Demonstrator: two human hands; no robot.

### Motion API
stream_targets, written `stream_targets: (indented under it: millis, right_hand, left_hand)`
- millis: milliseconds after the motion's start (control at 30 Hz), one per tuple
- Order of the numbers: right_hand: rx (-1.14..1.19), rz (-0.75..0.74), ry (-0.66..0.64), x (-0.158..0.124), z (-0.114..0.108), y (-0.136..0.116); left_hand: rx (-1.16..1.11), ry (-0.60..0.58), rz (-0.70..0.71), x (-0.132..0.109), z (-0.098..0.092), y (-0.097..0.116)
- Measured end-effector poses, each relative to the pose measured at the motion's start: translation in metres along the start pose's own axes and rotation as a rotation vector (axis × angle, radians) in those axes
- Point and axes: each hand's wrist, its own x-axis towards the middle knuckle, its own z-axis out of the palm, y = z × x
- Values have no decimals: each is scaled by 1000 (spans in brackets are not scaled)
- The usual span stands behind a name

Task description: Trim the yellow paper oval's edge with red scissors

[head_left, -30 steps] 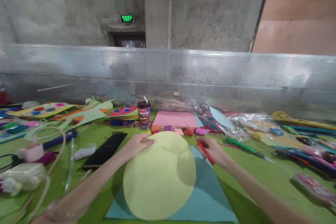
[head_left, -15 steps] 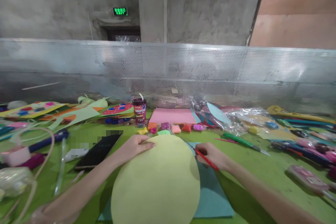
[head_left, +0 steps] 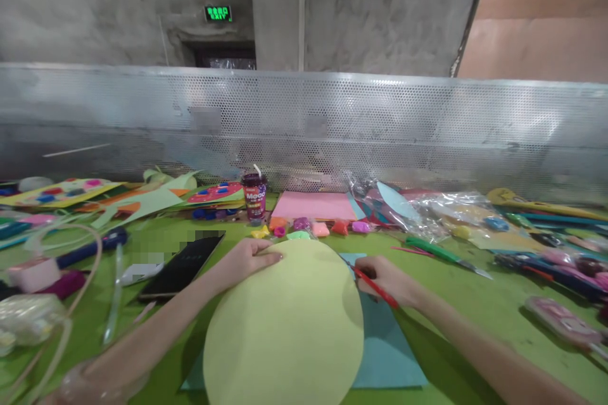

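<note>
A large pale yellow rounded sheet of paper (head_left: 285, 329) fills the near middle, its lower end cut off by the frame. My left hand (head_left: 251, 261) grips its upper left edge, thumb on top and fingers bent at the rim. At the upper right edge, my right hand (head_left: 382, 278) is closed around red-handled scissors (head_left: 377, 286). Their thin blades point away and left, close to the paper's rim; whether they touch it I cannot tell. Beneath the yellow paper lies a blue-green sheet (head_left: 392, 354), mostly covered.
Small coloured clay packets (head_left: 320, 229) line up beyond the paper, before pink paper (head_left: 313, 205) and a drink cup (head_left: 254, 198). A dark phone (head_left: 183, 269) lies left. Rightward are a green-handled cutter (head_left: 441, 253) and crinkled plastic wrapping (head_left: 427, 218). A perforated metal screen (head_left: 304, 126) stands behind.
The whole view shifts slightly. Both hands, the yellow paper and the scissors keep nearly the same arrangement, with my left fingers slightly shifted on the rim.
</note>
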Motion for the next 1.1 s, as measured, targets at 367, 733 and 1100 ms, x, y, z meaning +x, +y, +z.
stream_targets:
  millis: [367, 733, 1100]
  right_hand:
    - [5, 5, -11, 0, -1, 0]
    - [68, 36, -47, -2, -3, -5]
    - [130, 54, -87, -3, -4, -3]
  left_hand:
    - [23, 11, -4, -1, 0, 1]
    - [54, 17, -5, -2, -1, 3]
    - [67, 3, -8, -3, -1, 6]
